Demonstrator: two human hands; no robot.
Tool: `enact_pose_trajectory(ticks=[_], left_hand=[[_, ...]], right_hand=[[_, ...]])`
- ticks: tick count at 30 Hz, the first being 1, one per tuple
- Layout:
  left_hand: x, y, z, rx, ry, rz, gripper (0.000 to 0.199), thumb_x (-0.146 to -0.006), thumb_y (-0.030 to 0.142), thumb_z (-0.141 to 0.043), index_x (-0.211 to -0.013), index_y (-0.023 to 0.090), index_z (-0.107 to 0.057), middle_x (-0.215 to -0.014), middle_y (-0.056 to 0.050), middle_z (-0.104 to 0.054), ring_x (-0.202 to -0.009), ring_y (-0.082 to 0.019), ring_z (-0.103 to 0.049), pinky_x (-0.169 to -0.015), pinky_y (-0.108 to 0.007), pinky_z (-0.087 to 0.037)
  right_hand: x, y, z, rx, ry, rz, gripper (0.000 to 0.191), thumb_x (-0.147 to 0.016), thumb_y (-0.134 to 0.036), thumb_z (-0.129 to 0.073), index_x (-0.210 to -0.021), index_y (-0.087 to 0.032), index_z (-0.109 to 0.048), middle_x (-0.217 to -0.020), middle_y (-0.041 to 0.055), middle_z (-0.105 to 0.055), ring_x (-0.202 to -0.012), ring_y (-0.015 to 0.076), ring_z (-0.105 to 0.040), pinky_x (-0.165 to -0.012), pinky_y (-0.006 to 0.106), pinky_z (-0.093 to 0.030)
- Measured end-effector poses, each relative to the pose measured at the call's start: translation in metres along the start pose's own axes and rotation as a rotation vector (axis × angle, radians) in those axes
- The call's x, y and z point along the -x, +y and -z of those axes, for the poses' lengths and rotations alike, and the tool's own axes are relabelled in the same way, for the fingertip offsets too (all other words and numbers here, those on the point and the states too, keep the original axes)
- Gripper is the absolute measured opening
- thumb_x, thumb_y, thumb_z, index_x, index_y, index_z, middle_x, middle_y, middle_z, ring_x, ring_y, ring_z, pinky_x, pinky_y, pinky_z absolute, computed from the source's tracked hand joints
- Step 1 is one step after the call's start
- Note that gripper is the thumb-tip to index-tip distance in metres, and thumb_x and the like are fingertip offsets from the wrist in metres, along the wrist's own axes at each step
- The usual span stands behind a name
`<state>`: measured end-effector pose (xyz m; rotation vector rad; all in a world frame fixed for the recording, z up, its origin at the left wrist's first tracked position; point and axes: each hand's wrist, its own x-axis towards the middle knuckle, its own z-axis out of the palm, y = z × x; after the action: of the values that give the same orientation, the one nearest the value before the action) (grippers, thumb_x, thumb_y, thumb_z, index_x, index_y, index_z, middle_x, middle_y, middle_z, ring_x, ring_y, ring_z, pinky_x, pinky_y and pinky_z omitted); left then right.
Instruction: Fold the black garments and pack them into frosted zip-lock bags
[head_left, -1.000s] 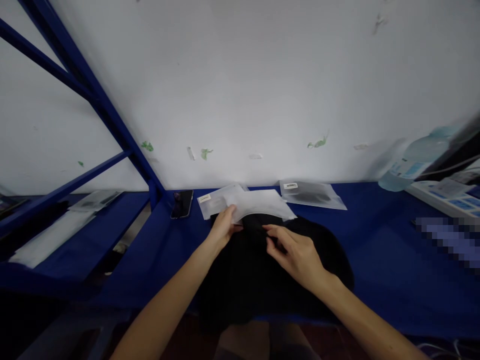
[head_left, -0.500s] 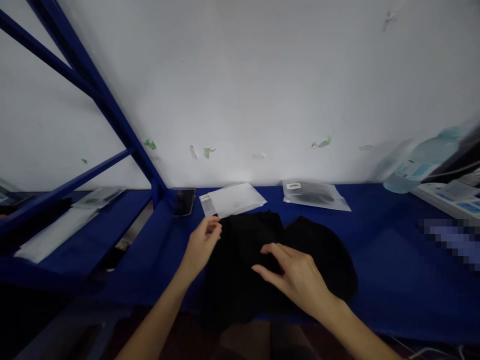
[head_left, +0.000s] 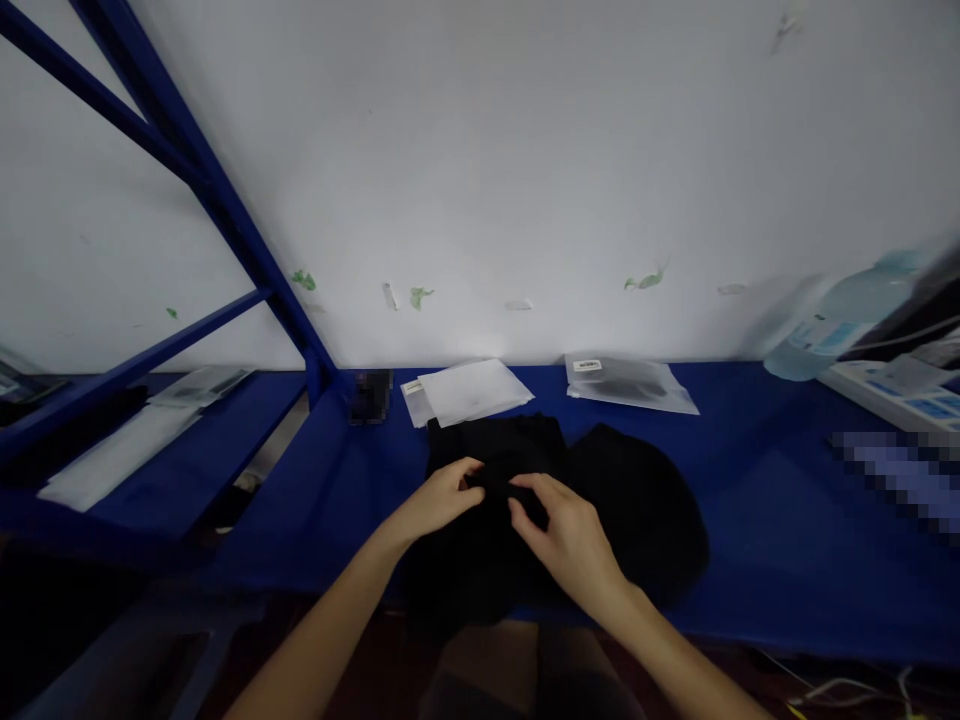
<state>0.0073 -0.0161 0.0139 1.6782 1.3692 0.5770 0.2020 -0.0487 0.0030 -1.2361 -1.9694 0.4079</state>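
Observation:
A black cloth item, likely a garment (head_left: 637, 500), lies bunched on the blue table in front of me. Its exact kind is hard to make out in the dark folds. My left hand (head_left: 442, 497) pinches a raised fold near the middle of the cloth between thumb and fingers. Close by on the right, my right hand (head_left: 566, 530) has its thumb and index finger curled round the same fold. A small gap separates the fingertips of both hands.
Behind the cloth lie a white packet (head_left: 476, 392) and a clear zip bag (head_left: 630, 383) against the wall. A dark phone-like object (head_left: 370, 397) rests left of them. A large water bottle (head_left: 832, 325) stands at the right. Blue frame bars (head_left: 225, 215) rise at the left.
My left hand has moved right, from the cloth's left edge to its middle, and has taken hold of a fold. My right hand has closed its fingers on the cloth.

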Motion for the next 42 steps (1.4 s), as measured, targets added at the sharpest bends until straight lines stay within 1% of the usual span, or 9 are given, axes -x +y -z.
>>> enact_pose_trajectory(ticks=[5, 10, 13, 16, 22, 27, 33, 37, 42], left_hand=[[-0.006, 0.005, -0.003, -0.015, 0.041, -0.021, 0.029, -0.072, 0.037, -0.070, -0.093, 0.018, -0.072, -0.100, -0.010, -0.072, -0.096, -0.031, -0.064, -0.083, -0.038, -0.047], [-0.001, 0.011, -0.002, 0.024, 0.023, -0.017, 0.023, -0.067, 0.035, -0.073, -0.083, 0.019, -0.073, -0.095, -0.009, -0.072, -0.092, -0.031, -0.065, -0.080, -0.037, -0.048], [0.002, 0.017, 0.012, 0.197, -0.035, 0.031, 0.017, -0.074, 0.033, -0.067, -0.083, 0.020, -0.070, -0.089, -0.006, -0.072, -0.084, -0.027, -0.067, -0.072, -0.033, -0.049], [0.000, 0.015, 0.027, 0.295, 0.055, 0.064, 0.015, -0.074, 0.031, -0.068, -0.083, 0.020, -0.066, -0.081, -0.003, -0.070, -0.079, -0.024, -0.067, -0.070, -0.030, -0.049], [-0.001, -0.010, 0.034, 0.265, 0.259, 0.107, 0.032, -0.072, 0.037, -0.070, -0.099, 0.020, -0.064, -0.086, -0.003, -0.070, -0.087, -0.026, -0.067, -0.077, -0.033, -0.049], [0.008, -0.018, 0.031, 0.338, 0.226, 0.062, 0.040, -0.076, 0.036, -0.067, -0.113, 0.023, -0.060, -0.093, -0.005, -0.070, -0.092, -0.025, -0.067, -0.083, -0.035, -0.049], [0.006, -0.023, 0.029, 0.297, 0.243, -0.005, 0.030, -0.076, 0.035, -0.065, -0.103, 0.022, -0.065, -0.088, -0.002, -0.069, -0.086, -0.022, -0.066, -0.081, -0.033, -0.048], [0.003, -0.027, 0.028, 0.281, 0.247, -0.003, 0.028, -0.075, 0.034, -0.066, -0.099, 0.020, -0.064, -0.084, -0.001, -0.067, -0.083, -0.021, -0.065, -0.078, -0.031, -0.047], [0.005, -0.023, 0.033, 0.357, 0.291, 0.011, 0.027, -0.072, 0.035, -0.068, -0.094, 0.020, -0.062, -0.082, -0.001, -0.068, -0.079, -0.020, -0.065, -0.076, -0.030, -0.048]], right_hand=[[-0.007, 0.009, 0.013, -0.295, 0.072, -0.172, 0.015, -0.087, -0.030, -0.052, -0.095, -0.021, -0.061, -0.083, 0.0029, -0.069, -0.068, 0.0162, -0.065, -0.058, 0.026, -0.052], [-0.009, 0.026, 0.031, -0.514, 0.186, -0.288, 0.021, -0.086, -0.037, -0.053, -0.098, -0.021, -0.056, -0.088, 0.0062, -0.065, -0.071, 0.0178, -0.065, -0.048, 0.025, -0.052], [-0.005, 0.044, 0.045, -0.520, 0.238, -0.353, 0.027, -0.085, -0.040, -0.055, -0.105, -0.022, -0.052, -0.086, 0.0036, -0.064, -0.059, 0.0144, -0.062, -0.049, 0.027, -0.054], [0.002, 0.063, 0.053, -0.393, 0.183, -0.387, 0.030, -0.087, -0.041, -0.053, -0.109, -0.022, -0.049, -0.080, 0.0013, -0.065, -0.049, 0.0124, -0.059, -0.047, 0.027, -0.053], [0.008, 0.066, 0.052, 0.194, 0.221, -0.163, 0.024, -0.087, -0.038, -0.054, -0.106, -0.024, -0.054, -0.093, 0.0077, -0.066, -0.076, 0.0227, -0.063, -0.062, 0.035, -0.053], [-0.001, 0.035, 0.040, 0.265, 0.104, 0.124, 0.032, -0.086, -0.035, -0.059, -0.114, -0.022, -0.056, -0.103, 0.0088, -0.064, -0.097, 0.0259, -0.057, -0.083, 0.044, -0.049], [-0.009, 0.019, 0.016, 0.363, -0.049, 0.259, 0.023, -0.086, -0.020, -0.056, -0.108, -0.020, -0.062, -0.095, 0.0097, -0.065, -0.088, 0.0250, -0.057, -0.071, 0.040, -0.048], [-0.011, 0.025, 0.026, 0.176, 0.079, 0.145, 0.014, -0.090, -0.023, -0.051, -0.097, -0.021, -0.063, -0.089, 0.0068, -0.066, -0.083, 0.0212, -0.060, -0.074, 0.036, -0.049], [-0.007, 0.053, 0.071, 0.071, 0.369, -0.255, 0.026, -0.086, -0.046, -0.052, -0.090, -0.022, -0.062, -0.075, 0.0026, -0.066, -0.068, 0.0188, -0.062, -0.063, 0.030, -0.047]])
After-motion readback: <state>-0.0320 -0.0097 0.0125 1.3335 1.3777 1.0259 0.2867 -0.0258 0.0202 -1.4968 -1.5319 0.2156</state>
